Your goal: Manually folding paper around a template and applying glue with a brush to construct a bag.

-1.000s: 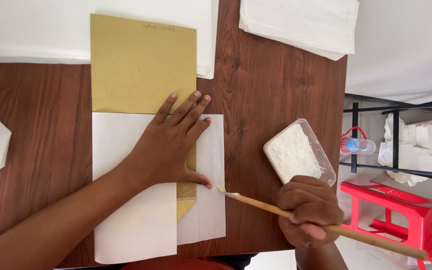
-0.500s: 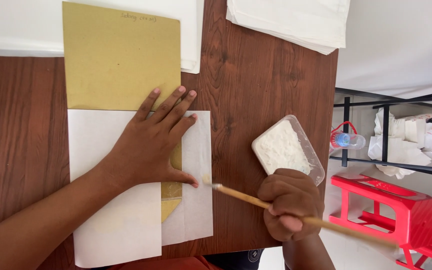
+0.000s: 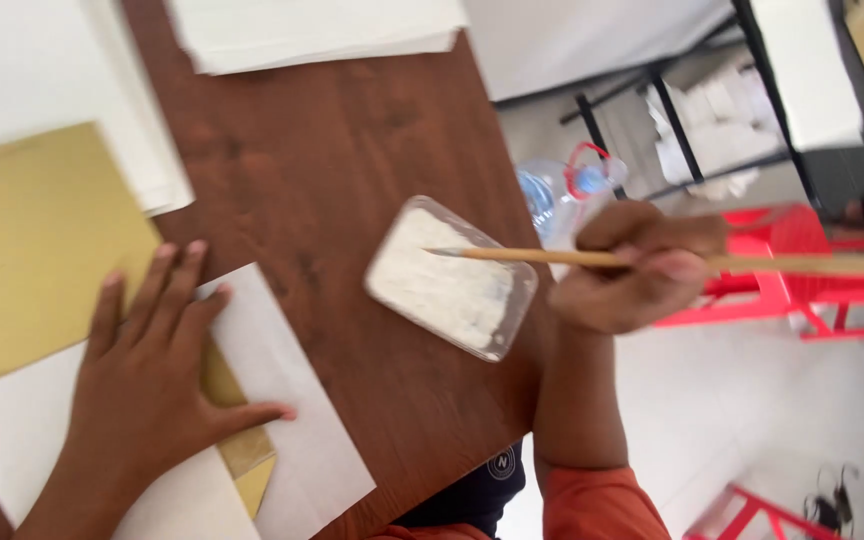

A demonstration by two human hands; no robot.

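At lower left, the left hand presses with spread fingers on the gold envelope, keeping it flat. The right hand, fingers pinching the brush, holds its tip over the paste tray at the centre.

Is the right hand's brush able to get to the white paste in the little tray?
Probably yes. The right hand holds the brush with its tip right above the open tray of white paste, and nothing lies between them.
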